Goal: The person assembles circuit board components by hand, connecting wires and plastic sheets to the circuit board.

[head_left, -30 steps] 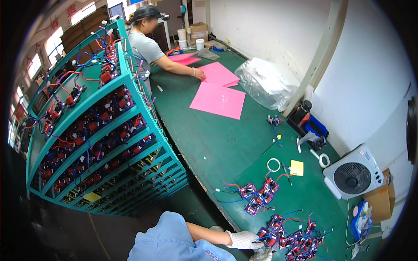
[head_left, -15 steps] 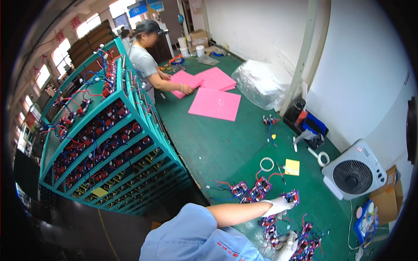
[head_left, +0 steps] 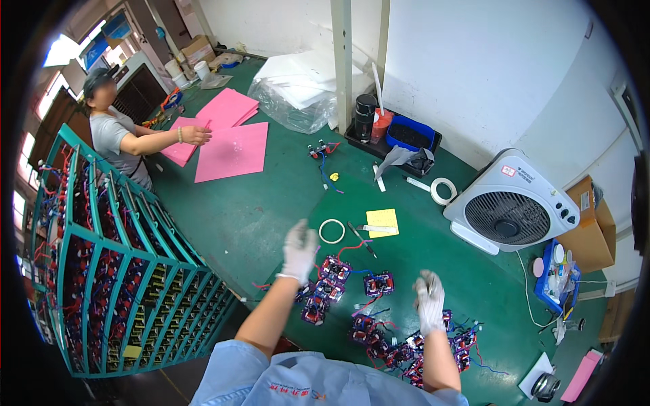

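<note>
My left hand (head_left: 299,252), in a white glove, is raised beside a cluster of small purple circuit boards (head_left: 330,287) with red and blue wires. Its fingers are apart and hold nothing. A single circuit board (head_left: 378,284) lies between my hands on the green table (head_left: 271,203). My right hand (head_left: 429,298), gloved too, hovers above the far edge of a second, larger group of boards (head_left: 369,335). Its fingers are loosely bent and apart, with nothing visible in them. My right forearm covers part of that group.
Beyond the boards lie a tape ring (head_left: 332,231), a pen (head_left: 362,240) and a yellow note (head_left: 383,222). A grey fan (head_left: 508,210) stands right. At left, a teal rack (head_left: 128,271) holds many boards; a co-worker (head_left: 112,128) handles pink sheets (head_left: 233,152).
The view has swung right. My left hand has let go of a circuit board and drawn back left. My right hand has risen off the nearer boards.
</note>
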`<move>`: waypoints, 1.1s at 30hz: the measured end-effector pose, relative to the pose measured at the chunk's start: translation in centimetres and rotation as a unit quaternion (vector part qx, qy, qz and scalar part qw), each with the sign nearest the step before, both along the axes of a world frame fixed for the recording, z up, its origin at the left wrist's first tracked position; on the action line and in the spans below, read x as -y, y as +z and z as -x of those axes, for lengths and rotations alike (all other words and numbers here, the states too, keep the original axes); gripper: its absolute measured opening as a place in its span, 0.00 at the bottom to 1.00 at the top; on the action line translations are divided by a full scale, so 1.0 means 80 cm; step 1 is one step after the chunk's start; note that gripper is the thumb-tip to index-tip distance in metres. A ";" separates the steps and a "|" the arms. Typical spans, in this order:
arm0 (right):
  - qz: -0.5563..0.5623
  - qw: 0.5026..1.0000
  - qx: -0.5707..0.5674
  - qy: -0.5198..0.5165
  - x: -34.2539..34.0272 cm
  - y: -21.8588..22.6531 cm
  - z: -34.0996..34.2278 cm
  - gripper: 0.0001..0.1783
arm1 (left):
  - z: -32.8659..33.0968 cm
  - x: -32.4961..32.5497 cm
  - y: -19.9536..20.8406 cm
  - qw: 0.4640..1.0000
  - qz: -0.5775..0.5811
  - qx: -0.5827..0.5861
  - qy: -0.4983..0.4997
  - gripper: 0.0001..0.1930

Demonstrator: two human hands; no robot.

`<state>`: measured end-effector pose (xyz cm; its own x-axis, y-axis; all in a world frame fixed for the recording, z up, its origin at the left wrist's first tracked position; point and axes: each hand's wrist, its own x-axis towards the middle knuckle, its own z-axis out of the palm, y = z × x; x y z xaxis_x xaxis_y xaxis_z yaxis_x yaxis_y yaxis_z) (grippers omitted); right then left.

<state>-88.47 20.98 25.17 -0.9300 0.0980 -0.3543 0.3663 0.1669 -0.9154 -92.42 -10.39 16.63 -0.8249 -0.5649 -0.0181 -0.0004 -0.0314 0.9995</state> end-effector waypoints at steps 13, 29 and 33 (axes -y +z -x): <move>-0.212 0.958 -0.177 0.072 0.068 -0.148 0.424 0.43 | -0.028 0.154 -0.172 0.749 0.541 0.383 0.017 0.37; -0.140 0.918 -0.284 -0.239 0.148 -0.122 0.465 0.27 | -0.037 0.191 -0.155 0.800 0.476 0.364 0.038 0.35; -0.190 0.903 -0.370 -0.107 0.133 -0.044 0.422 0.28 | -0.027 0.187 -0.160 0.814 0.469 0.340 0.031 0.35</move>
<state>-122.22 10.36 21.68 -0.8439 0.2873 0.4531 -0.2612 0.5177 -0.8147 -90.23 -25.34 3.85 -0.7740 -0.6332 0.0042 -0.5915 0.7253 0.3523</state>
